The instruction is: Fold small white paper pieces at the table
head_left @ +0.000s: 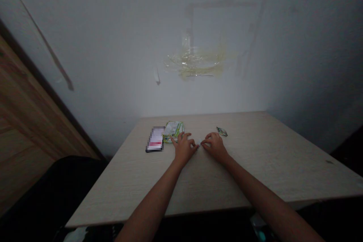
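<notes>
My left hand (pixel 185 149) and my right hand (pixel 214 146) meet over the middle of the table, fingertips almost together. Thumb and forefinger of each are pinched; whatever lies between them is too small to name, with only a pale speck showing. The other fingers of my left hand spread over the near edge of a stack of green and white printed packets (pixel 173 126). Just beyond my right hand lies a small dark and green sachet (pixel 222 131).
A phone (pixel 155 138) with a blurred lit screen lies left of the packets. The pale wooden table (pixel 272 166) ends at a wall (pixel 119 45) with old tape (pixel 198 64). A black chair-like shape (pixel 68 185) stands at the left, beside a wooden panel (pixel 25 128).
</notes>
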### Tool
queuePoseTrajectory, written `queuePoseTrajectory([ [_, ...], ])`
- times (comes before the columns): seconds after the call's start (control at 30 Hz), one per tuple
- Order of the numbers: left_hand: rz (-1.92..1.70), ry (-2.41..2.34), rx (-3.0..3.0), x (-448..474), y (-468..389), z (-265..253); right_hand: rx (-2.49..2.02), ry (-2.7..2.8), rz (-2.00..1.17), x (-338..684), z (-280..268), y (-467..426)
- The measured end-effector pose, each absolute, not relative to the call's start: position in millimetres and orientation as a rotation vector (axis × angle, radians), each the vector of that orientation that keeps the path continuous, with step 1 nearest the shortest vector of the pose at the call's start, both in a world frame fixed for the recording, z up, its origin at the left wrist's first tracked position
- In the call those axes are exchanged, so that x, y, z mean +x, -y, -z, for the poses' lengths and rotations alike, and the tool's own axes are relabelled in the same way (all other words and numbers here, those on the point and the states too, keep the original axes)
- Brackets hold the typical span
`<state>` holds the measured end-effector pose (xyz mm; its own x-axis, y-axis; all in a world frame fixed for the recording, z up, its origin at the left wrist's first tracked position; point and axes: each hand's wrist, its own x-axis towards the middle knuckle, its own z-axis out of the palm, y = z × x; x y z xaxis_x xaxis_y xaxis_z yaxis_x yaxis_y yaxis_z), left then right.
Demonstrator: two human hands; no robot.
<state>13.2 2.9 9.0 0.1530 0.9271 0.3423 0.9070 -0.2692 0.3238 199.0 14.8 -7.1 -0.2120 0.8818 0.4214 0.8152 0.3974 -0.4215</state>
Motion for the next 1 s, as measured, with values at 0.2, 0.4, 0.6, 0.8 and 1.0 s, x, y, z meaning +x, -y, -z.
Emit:
queuePoseTrajectory([
  [0.2,-0.726,-1.82,2.351,11.7,-2.0,-9.3,-1.492,2.031,-0.155,199.0,8.1,-17.2],
  [0.4,-0.663,-1.863,2.321,11.4,0.3,-9.4,-1.519,1.985,-0.231,201.6,13.4,-22.5],
  [0.6,-0.637,-1.919,2.351,12.9,5.4,-10.6,-1.467,1.966,-0.271,205.4,20.0,-26.4],
  [0.8,-0.61,-1.926,2.325,11.6,6.0,-11.8,-1.451,2.019,-0.257,205.5,20.5,-26.3],
  [1.0,-0.592,-1.907,2.327,8.6,3.0,-7.4,-1.453,2.03,-0.274,204.1,14.4,-22.9],
])
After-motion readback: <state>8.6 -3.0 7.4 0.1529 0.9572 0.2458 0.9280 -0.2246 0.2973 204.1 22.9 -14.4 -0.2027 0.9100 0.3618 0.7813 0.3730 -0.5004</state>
